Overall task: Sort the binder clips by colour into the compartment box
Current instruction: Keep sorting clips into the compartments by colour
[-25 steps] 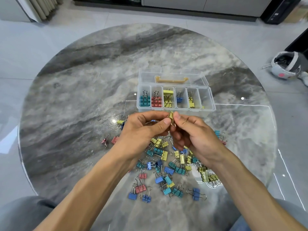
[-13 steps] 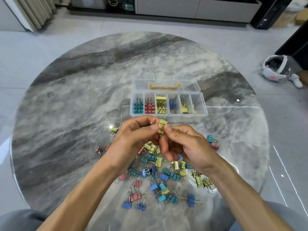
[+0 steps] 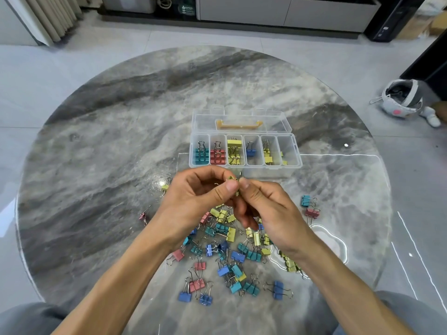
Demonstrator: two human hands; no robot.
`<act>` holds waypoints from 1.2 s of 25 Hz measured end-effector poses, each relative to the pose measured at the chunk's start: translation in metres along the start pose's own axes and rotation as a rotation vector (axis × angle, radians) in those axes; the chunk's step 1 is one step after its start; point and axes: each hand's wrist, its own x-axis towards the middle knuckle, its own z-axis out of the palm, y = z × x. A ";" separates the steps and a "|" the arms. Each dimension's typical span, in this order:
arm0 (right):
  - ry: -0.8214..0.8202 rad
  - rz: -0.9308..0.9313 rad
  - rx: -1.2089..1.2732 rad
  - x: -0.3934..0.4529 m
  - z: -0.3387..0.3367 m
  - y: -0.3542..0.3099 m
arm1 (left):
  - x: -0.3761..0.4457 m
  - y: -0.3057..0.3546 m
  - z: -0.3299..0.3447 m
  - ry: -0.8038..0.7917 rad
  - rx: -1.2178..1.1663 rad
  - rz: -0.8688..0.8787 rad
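Observation:
Both hands meet just in front of the clear compartment box (image 3: pixel 296 151). My left hand (image 3: pixel 193 201) and my right hand (image 3: pixel 273 213) pinch a yellow binder clip (image 3: pixel 232 183) between their fingertips. The box holds teal clips (image 3: pixel 201 154), red clips (image 3: pixel 217 156), yellow clips (image 3: pixel 234 151), a blue clip (image 3: pixel 250 151) and more yellow clips (image 3: pixel 268 157) in separate compartments; the rightmost compartment shows only a bit of yellow. A loose pile of mixed clips (image 3: pixel 232 252) lies under and behind my hands, partly hidden by them.
The box lid (image 3: pixel 278 117) lies open behind the box, with an orange handle (image 3: pixel 238 124). Stray clips lie at the left (image 3: pixel 143 215) and right (image 3: pixel 308 201). The round marble table (image 3: pixel 108 146) stands on a tiled floor; a helmet (image 3: pixel 401 97) lies on the floor at right.
The yellow clip stays pinched between both hands, turned slightly between the fingertips. The camera has tilted up a little, so the box and table sit lower in the frame.

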 end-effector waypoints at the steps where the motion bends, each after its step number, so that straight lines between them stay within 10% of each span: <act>1: 0.030 -0.002 0.011 0.000 0.003 0.002 | 0.000 0.001 0.002 0.052 0.044 0.014; 10: 0.237 -0.085 0.061 0.009 -0.009 0.000 | -0.002 0.008 0.001 0.299 0.241 0.016; 14: 0.360 -0.258 -0.322 0.006 0.007 0.013 | -0.003 -0.002 0.008 0.485 0.306 -0.061; 21: 0.100 0.143 0.435 0.011 -0.004 -0.004 | 0.001 0.004 0.005 0.349 -0.102 -0.152; 30: 0.206 0.071 0.124 0.002 -0.006 -0.006 | 0.003 -0.004 0.005 0.311 -0.052 -0.193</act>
